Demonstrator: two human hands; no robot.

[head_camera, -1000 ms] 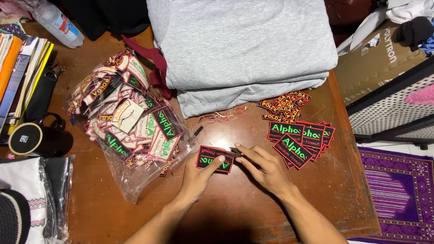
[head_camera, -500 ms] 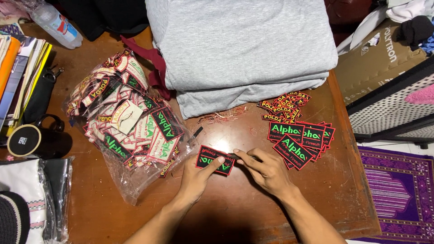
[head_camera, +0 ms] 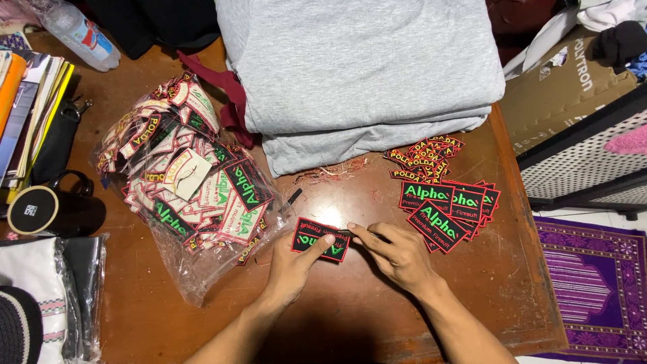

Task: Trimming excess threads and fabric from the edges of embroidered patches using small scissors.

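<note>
The black embroidered patch (head_camera: pixel 319 240), rectangular with a red border and green lettering, lies flat on the brown wooden table (head_camera: pixel 350 317), near its centre and just right of the clear plastic bag of patches (head_camera: pixel 192 192). The left hand (head_camera: pixel 291 268) rests palm down below the patch, with its thumb pressed on the lower right part of the patch face; the remaining fingers are tucked under or beside the patch's lower edge, so the hand pins the patch rather than enclosing it. The right hand (head_camera: pixel 399 256) lies to the right of the patch, its index finger and thumb drawn narrow and pointing left toward the patch's right edge; whether they pinch a thread or the edge itself cannot be determined. The patch sits above and between both hands, tilted slightly clockwise. To the right of the right hand, a fanned stack of matching black patches (head_camera: pixel 448 212) lies on the table, with a small heap of smaller yellow-lettered patches (head_camera: pixel 426 156) behind it. A folded grey fabric pile (head_camera: pixel 360 74) occupies the far table edge, with loose red thread scraps (head_camera: pixel 333 172) in front of it.
</note>
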